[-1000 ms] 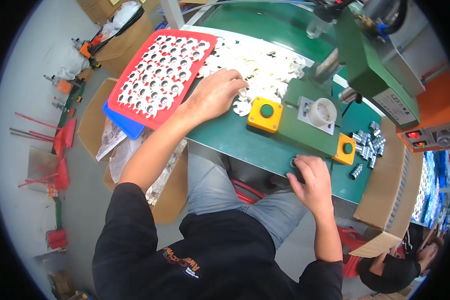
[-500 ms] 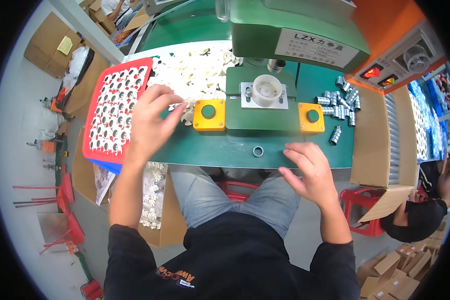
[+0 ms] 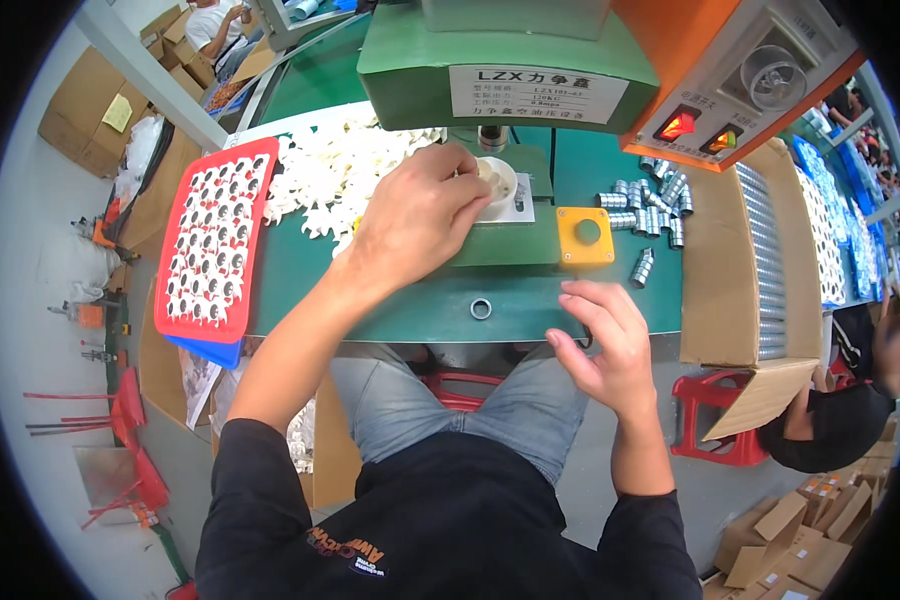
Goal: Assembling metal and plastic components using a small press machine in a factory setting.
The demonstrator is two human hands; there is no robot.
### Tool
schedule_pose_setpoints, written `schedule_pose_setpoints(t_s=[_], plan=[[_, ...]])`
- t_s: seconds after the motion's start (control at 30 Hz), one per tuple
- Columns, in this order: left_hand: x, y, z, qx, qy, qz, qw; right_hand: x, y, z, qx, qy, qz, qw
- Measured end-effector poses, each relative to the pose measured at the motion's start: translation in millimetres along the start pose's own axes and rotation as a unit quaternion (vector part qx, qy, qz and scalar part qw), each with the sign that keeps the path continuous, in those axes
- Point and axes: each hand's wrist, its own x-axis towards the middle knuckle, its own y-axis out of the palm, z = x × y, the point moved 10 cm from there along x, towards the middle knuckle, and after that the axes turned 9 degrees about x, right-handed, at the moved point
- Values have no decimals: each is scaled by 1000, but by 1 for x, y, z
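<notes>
My left hand (image 3: 410, 220) reaches over the near left side of the press, its fingers pinched at the rim of a round white cup-shaped fixture (image 3: 508, 172). Whatever the fingertips hold is hidden or too small to name. A small metal ring (image 3: 481, 309) lies on the green table near its front edge. To the right of that ring hovers my right hand (image 3: 610, 345), fingers apart and nothing in it. Just beyond it is a yellow box (image 3: 574, 252) with a green button. Loose white plastic parts (image 3: 335, 165) are heaped left of the press.
On the left stands a red tray (image 3: 168, 312) filled with white parts with dark centres. Metal sleeves (image 3: 642, 268) lie grouped at right, beside a cardboard box (image 3: 710, 270) of similar pieces. The green press head (image 3: 400, 75) and orange control box (image 3: 660, 60) overhang the far side.
My left hand has moved right, from beside the white parts to the cup fixture, covering the left button box. My right hand stays nearly where it was. The view has shifted somewhat.
</notes>
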Motion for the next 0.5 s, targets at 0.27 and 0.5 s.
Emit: schedule_pose_setpoints(t_s=[0.27, 0.5], plan=[[-2, 7, -6, -78, 17, 20, 997, 2, 3, -9, 20, -2, 0, 1000], [-1, -3, 18, -20, -48, -53, 997, 0, 0, -16, 28, 15, -14, 999]])
